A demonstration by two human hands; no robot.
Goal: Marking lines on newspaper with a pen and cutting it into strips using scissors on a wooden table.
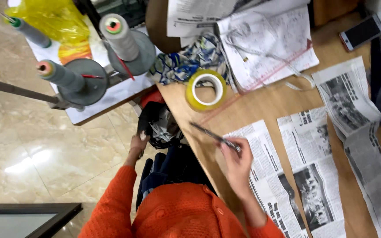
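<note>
Steel scissors [214, 137] pinched in the right hand [237, 163], long axis slanting up-left toward the tape roll [206, 89]; left hand [137, 144] grips a dark bag [157, 125]

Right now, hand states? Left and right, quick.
Left hand: down beside the table at the black bag, fingers curled on its edge; grip unclear.
Right hand: closed on scissors.
</note>
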